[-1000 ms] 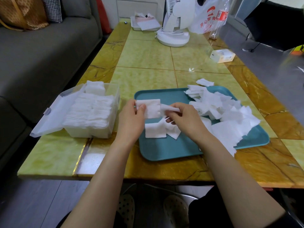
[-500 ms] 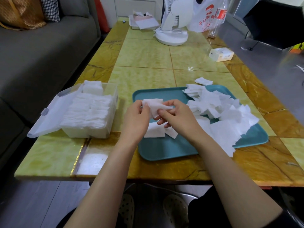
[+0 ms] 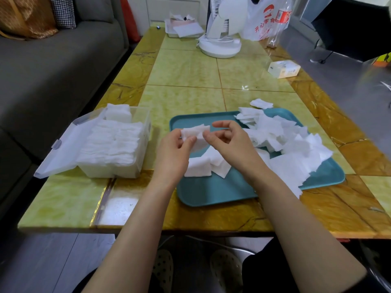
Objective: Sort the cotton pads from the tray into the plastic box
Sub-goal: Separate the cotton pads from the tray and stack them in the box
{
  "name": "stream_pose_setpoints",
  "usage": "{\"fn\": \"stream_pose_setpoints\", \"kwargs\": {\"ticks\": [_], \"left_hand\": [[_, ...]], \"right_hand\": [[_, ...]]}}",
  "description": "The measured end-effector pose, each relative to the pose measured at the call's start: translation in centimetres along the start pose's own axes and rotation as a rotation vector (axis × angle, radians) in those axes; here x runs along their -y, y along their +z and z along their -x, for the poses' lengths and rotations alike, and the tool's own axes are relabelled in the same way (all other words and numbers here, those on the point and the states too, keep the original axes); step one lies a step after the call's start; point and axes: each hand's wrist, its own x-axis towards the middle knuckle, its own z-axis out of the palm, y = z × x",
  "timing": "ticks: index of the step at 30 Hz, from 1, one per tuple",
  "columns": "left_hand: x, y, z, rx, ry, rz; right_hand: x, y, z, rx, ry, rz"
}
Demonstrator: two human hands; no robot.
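My left hand (image 3: 173,155) pinches a small stack of white cotton pads (image 3: 193,132) above the left part of the teal tray (image 3: 211,193). My right hand (image 3: 234,144) is just right of the stack. Its thumb touches the stack's right edge, its index finger is stretched out and the other fingers are loosely curled. A loose heap of pads (image 3: 285,144) covers the tray's right half, and two more pads (image 3: 211,163) lie under my hands. The clear plastic box (image 3: 118,172) stands left of the tray with its lid (image 3: 63,149) folded open. It is packed with rows of pads.
One stray pad (image 3: 261,103) lies on the tabletop beyond the tray. Farther back stand a white fan (image 3: 220,45), a small tissue box (image 3: 283,69), a plastic bag (image 3: 266,20) and a white tray of papers (image 3: 182,30). A grey sofa (image 3: 53,70) runs along the left.
My right hand carried a pad leftward onto the stack in my left hand, then loosened its grip. The stack is now gathered together in my left fingers.
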Motion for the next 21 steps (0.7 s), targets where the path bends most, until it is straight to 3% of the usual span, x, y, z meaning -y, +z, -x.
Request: {"fn": "stream_pose_setpoints", "kwargs": {"ticks": [6, 11, 17, 21], "left_hand": [[0.32, 0.07, -0.06, 0.040, 0.011, -0.038], [0.34, 0.17, -0.10, 0.090, 0.006, -0.069], [0.41, 0.14, -0.19, 0.077, 0.029, -0.097], [0.30, 0.22, 0.00, 0.099, 0.027, -0.108]], "right_hand": [[-0.24, -0.22, 0.06, 0.063, 0.032, 0.031], [-0.22, -0.81, -0.21, 0.014, -0.040, -0.020], [-0.19, -0.67, -0.17, 0.134, 0.220, -0.008], [-0.56, -0.72, -0.38, 0.063, 0.090, 0.075]]}}
